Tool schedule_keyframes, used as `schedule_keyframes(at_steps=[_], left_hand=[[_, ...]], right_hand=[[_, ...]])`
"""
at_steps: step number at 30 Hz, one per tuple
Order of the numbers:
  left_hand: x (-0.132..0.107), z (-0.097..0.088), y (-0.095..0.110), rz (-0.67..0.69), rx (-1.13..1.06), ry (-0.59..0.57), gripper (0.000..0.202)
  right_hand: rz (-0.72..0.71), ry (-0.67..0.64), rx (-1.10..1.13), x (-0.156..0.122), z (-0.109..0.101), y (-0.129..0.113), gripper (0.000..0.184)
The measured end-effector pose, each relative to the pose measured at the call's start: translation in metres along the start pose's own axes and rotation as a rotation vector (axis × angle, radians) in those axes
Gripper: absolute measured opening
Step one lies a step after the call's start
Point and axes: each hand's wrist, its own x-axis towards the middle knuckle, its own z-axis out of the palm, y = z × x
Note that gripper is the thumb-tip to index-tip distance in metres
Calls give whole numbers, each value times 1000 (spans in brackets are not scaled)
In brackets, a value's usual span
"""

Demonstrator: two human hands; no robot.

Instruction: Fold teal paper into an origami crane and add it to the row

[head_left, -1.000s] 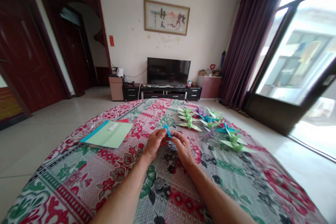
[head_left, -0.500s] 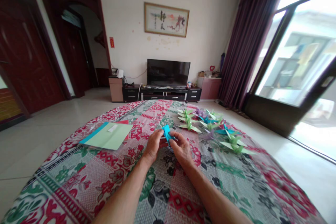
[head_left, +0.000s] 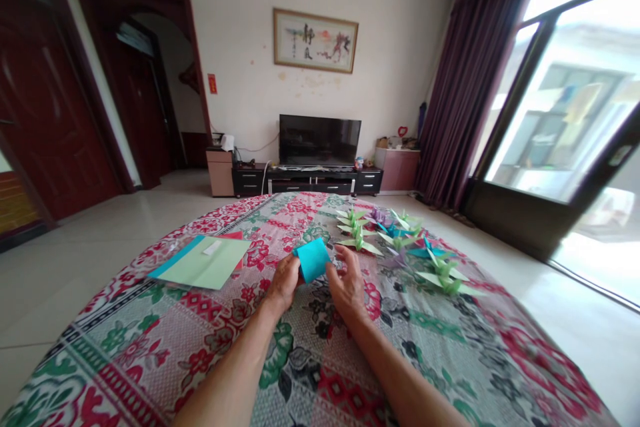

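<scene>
A folded square of blue paper point(head_left: 313, 260) is held up above the table, its flat face towards me. My left hand point(head_left: 286, 281) grips its left edge, the fingers partly hidden behind it. At the paper's lower right corner is my right hand point(head_left: 347, 280), its fingers apart and curved; the thumb is by the edge, and I cannot tell if it touches. Several folded paper cranes in green, blue and purple stand to the right, among them a green crane point(head_left: 445, 272) and a blue crane point(head_left: 429, 249).
A stack of coloured paper sheets point(head_left: 204, 265), light green on top, lies on the left of the table. The round table has a flowered cloth point(head_left: 200, 353). Beyond it stand a television point(head_left: 320, 140) and low black cabinets point(head_left: 250, 181).
The blue paper was a narrow folded piece pinched by both hands; now it shows a wider square face. My right hand's fingers have spread and moved slightly right.
</scene>
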Motion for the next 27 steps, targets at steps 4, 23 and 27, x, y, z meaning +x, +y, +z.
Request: schedule_keyframes(at_steps=[4,23,27], left_hand=[[4,-5,-4,10,111,13,28],[-4,3,6,534,842,15,21],[-7,3,6,617,1009,-76,24]], right_hand=[[223,-87,282,5,0,7,36],[463,-164,609,4,-7,-3,44],[479,-214,653,5,-8,-5,47]])
